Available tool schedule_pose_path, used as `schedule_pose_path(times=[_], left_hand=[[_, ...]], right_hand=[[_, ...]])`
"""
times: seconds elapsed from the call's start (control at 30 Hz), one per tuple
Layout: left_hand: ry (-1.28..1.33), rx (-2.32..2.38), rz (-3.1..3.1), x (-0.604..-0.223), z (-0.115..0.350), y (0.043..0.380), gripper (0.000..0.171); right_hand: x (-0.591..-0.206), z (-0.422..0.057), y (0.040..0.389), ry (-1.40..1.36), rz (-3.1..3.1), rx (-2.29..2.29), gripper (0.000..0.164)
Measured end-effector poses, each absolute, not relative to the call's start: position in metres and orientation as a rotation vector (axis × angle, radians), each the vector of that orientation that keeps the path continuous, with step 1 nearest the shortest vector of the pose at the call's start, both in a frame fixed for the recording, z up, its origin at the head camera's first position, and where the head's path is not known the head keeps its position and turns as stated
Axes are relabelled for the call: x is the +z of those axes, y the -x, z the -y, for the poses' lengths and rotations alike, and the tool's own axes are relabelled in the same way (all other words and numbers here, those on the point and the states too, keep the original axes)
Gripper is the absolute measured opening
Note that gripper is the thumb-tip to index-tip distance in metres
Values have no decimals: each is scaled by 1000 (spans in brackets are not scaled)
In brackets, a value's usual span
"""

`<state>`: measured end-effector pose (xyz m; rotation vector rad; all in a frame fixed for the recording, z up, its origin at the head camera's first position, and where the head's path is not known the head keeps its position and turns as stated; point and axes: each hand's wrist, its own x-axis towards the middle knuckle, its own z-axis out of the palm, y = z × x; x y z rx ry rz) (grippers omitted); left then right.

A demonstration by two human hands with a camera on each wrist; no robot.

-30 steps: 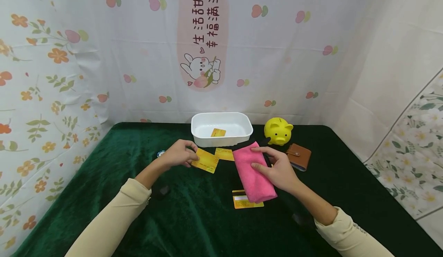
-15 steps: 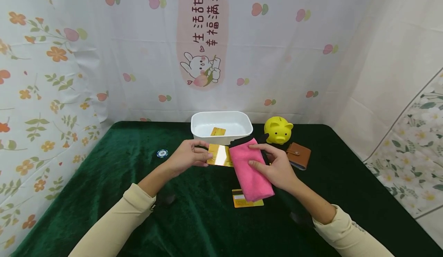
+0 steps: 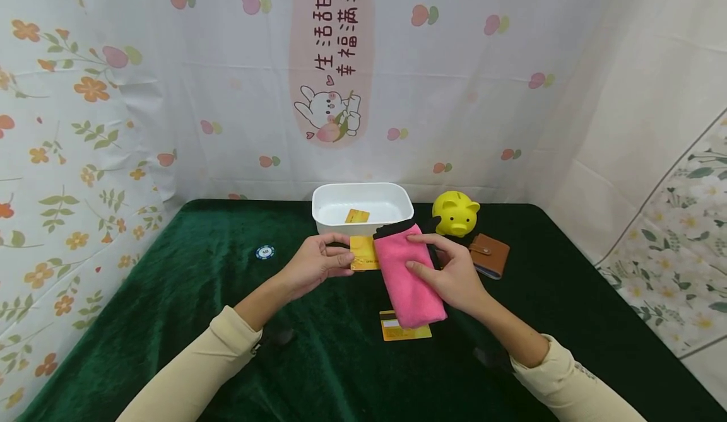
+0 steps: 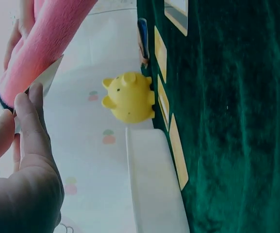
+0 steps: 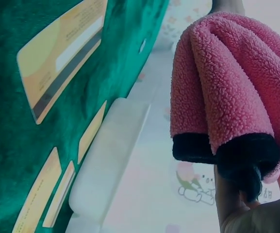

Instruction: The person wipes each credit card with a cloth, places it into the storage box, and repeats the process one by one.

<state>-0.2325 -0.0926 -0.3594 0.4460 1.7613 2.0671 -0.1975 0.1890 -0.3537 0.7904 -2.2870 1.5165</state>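
Note:
In the head view my left hand [image 3: 320, 261] pinches a gold bank card [image 3: 363, 253] by its left end, between thumb and fingers. My right hand [image 3: 454, 274] grips a folded pink cloth [image 3: 406, 277] with a black edge, thumb on its front face. The cloth's upper part covers the card's right end in this view. From the left wrist, the card [image 4: 51, 76] appears nearly edge-on against the fluffy cloth [image 4: 57, 34]. Below the cloth lies another gold card [image 3: 390, 328], stripe side up, partly covered by the cloth in the head view.
A white tray [image 3: 326, 223] at the back holds a gold card [image 3: 357, 216]. Right of it stand a yellow piggy bank [image 3: 455, 214] and a brown wallet [image 3: 490, 255]. A poker chip [image 3: 265, 252] lies left. The left wrist view shows several cards on the green tablecloth [image 4: 237, 116].
My left hand has moved right with the card, bringing it up to the cloth and uncovering the poker chip. The right hand and cloth have shifted slightly left.

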Motion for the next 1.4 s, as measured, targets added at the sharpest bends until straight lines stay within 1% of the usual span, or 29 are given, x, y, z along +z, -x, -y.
schedule_pose_path(times=[0.53,0.8,1.1,1.3,1.4], left_hand=[[-513,2182,-1642,-363,79,226,20],[-572,2188,-1616,-363,76,224,21],[-546,2245,-1631,-366,72,222,18],[-517,2248,-1674,-368,70,221,16],[-520,2247,-1712,-367,70,220,19]], right_hand=[[-350,-172,200,-874,2174,1528,40],[-349,-167,197,-929,2110,1491,42],[-350,-161,194,-899,2086,1424,44],[-334,-151,179,-862,2089,1293,39],[-328,-150,175,-842,2104,1249,37]])
